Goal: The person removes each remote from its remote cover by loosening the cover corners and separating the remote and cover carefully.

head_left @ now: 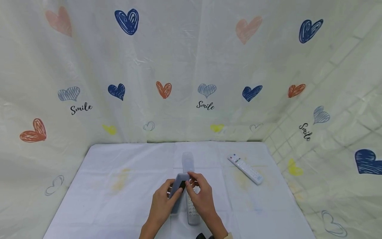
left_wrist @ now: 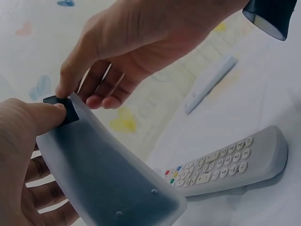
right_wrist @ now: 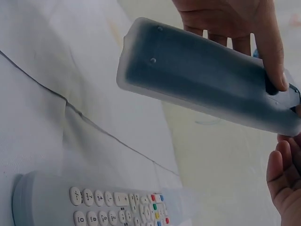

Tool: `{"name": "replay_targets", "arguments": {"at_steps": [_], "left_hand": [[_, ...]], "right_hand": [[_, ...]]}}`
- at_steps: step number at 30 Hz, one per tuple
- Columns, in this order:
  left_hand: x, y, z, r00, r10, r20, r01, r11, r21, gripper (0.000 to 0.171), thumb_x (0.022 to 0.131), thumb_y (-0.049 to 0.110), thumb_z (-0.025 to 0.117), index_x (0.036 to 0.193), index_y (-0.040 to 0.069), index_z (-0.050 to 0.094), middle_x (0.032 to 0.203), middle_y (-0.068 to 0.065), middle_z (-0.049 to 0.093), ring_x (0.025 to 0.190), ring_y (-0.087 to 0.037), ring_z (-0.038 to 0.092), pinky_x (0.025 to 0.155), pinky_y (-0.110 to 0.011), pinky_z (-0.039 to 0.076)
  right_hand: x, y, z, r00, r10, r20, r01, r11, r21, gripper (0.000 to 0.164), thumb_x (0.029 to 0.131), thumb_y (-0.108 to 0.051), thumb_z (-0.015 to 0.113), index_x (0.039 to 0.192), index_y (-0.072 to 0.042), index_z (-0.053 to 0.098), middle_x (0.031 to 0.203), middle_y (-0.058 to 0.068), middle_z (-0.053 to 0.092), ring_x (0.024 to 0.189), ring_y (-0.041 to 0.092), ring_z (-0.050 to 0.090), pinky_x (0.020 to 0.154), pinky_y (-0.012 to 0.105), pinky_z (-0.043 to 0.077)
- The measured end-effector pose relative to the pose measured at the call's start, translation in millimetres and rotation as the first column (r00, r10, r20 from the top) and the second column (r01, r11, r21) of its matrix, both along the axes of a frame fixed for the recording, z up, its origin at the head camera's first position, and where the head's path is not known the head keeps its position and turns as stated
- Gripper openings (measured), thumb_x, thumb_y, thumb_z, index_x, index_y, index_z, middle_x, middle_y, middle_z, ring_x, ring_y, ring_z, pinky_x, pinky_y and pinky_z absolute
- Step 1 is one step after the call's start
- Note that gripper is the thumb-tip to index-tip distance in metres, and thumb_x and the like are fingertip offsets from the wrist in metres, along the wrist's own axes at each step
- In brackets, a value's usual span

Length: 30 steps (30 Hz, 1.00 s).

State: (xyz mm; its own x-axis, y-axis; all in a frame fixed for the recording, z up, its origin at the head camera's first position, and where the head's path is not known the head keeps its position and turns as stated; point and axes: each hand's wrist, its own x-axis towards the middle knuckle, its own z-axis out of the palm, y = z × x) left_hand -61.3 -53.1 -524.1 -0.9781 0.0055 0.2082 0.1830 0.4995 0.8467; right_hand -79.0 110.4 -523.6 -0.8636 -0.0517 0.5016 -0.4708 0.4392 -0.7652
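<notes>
My left hand (head_left: 159, 202) grips a dark remote control in a translucent sleeve (right_wrist: 197, 75), held tilted above the table with its back toward both wrist views. The left thumb presses on the bare black part (left_wrist: 66, 110) at the sleeve's upper end. My right hand (head_left: 204, 196) pinches the sleeve's rim at that same end between thumb and forefinger, its other fingers curled loosely. Below, between the hands, a pale grey remote (head_left: 193, 212) lies buttons up, partly hidden by the right hand. A translucent sleeve part (head_left: 188, 161) shows past its far end.
A white remote (head_left: 246, 170) lies at an angle on the right of the table. White cloth (head_left: 104, 196) covers the tabletop. A curtain (head_left: 179, 59) printed with hearts hangs behind and along the sides. A black cuff-like object (left_wrist: 273, 19) sits at the right wrist.
</notes>
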Motion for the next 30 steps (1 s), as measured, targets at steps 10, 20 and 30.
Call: {"name": "replay_targets", "arguments": {"at_steps": [10, 20, 30], "left_hand": [[-2.1, -0.8, 1.3, 1.000, 0.013, 0.013, -0.014, 1.000, 0.012, 0.034, 0.092, 0.054, 0.061, 0.117, 0.031, 0.064, 0.099, 0.013, 0.069, 0.078, 0.001, 0.060, 0.064, -0.019, 0.049], [-1.0, -3.9, -5.5, 0.997, -0.030, 0.067, 0.024, 0.996, 0.092, 0.030, 0.092, 0.051, 0.062, 0.116, 0.032, 0.064, 0.102, 0.013, 0.070, 0.079, 0.000, 0.061, 0.065, -0.019, 0.050], [0.7, -4.5, -7.7, 0.989, -0.072, 0.131, 0.051, 0.986, 0.157, 0.027, 0.093, 0.050, 0.062, 0.115, 0.034, 0.063, 0.106, 0.011, 0.070, 0.084, -0.003, 0.064, 0.068, -0.020, 0.052]], "right_hand": [[-1.1, 0.9, 1.8, 0.996, -0.059, -0.074, 0.066, 0.993, 0.100, 0.028, 0.094, -0.009, 0.065, 0.122, -0.012, 0.066, 0.103, -0.003, 0.069, 0.082, 0.005, 0.059, 0.070, 0.024, 0.053], [-1.5, 2.2, -3.3, 0.990, -0.098, -0.102, 0.112, 0.983, 0.147, 0.023, 0.091, -0.007, 0.067, 0.112, -0.014, 0.069, 0.095, -0.004, 0.069, 0.079, 0.005, 0.057, 0.072, 0.008, 0.043], [-2.1, 2.6, -4.4, 0.987, -0.115, -0.116, 0.128, 0.985, 0.115, 0.019, 0.091, -0.005, 0.067, 0.108, -0.010, 0.072, 0.090, -0.004, 0.070, 0.077, 0.005, 0.061, 0.068, 0.019, 0.052]]}}
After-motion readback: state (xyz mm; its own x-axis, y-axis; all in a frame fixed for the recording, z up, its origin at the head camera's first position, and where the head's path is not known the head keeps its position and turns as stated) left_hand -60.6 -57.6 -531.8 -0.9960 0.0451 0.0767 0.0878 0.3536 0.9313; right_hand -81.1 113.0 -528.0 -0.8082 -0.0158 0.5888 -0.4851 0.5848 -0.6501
